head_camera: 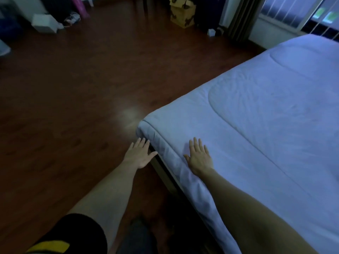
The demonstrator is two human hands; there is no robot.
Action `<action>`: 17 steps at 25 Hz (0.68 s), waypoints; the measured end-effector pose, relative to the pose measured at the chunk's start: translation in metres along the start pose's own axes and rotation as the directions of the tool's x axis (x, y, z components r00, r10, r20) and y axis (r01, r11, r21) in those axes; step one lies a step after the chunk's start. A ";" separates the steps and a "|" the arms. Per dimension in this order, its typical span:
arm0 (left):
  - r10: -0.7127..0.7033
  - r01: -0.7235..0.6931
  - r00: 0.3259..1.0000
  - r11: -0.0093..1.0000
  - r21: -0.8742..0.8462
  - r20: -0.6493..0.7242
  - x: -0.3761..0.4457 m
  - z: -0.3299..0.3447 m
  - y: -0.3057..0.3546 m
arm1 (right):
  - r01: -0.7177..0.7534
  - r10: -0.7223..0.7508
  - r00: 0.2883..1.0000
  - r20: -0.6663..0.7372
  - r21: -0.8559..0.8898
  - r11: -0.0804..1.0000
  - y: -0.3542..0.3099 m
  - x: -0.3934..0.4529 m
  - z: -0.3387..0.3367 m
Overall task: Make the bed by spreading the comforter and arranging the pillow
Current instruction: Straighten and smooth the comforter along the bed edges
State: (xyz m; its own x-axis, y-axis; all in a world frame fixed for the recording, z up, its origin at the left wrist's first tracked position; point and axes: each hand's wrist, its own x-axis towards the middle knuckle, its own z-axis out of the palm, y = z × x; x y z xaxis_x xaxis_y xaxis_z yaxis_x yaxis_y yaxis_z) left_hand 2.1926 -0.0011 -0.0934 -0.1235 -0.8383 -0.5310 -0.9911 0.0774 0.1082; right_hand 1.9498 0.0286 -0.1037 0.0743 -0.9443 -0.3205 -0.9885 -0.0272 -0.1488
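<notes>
Nearest to us, both bare arms reach forward toward the near corner of the bed (161, 168). Our right hand (200, 156) lies palm down on the comforter (266, 116) just inside the bed's near edge, fingers straight and slightly spread, holding nothing. Our left hand (140, 154) is also flat and spread, gripping nothing; it sits beside the bed's corner over the floor (73, 98), its fingertips close to the comforter's rolled hem, though we cannot tell whether they touch it. The pale comforter lies spread over the whole bed, its edge hanging a little over the near side, with stitched curves and light creases across the top. Farther off, the dark wooden floor carries a white box (45, 22) toward the far left and a yellow cardboard box (181, 13) by the far wall, near a curtain (242, 17) and a barred window (293, 11).
</notes>
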 end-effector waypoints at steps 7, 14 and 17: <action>-0.060 0.100 0.992 0.909 -0.404 0.111 0.120 0.011 -0.035 | -0.227 0.232 0.972 -0.034 0.106 0.968 -0.021 0.063 0.036; 0.035 0.529 0.819 -0.430 -0.732 0.572 0.182 -0.015 -0.026 | -0.464 0.478 0.876 -0.059 0.165 0.871 -0.051 0.074 0.064; 0.085 0.521 0.833 -0.455 -0.723 0.547 0.179 -0.033 -0.032 | -0.519 0.538 0.841 -0.048 0.205 0.830 -0.065 0.071 0.058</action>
State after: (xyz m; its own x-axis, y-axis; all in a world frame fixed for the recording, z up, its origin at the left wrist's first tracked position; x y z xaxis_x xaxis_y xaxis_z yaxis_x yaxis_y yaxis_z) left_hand 2.2039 -0.1713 -0.1640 -0.2147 -0.3969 -0.8924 0.4223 -0.8616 0.2816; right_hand 2.0273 -0.0173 -0.1709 -0.4760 -0.8248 -0.3052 -0.8318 0.5350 -0.1483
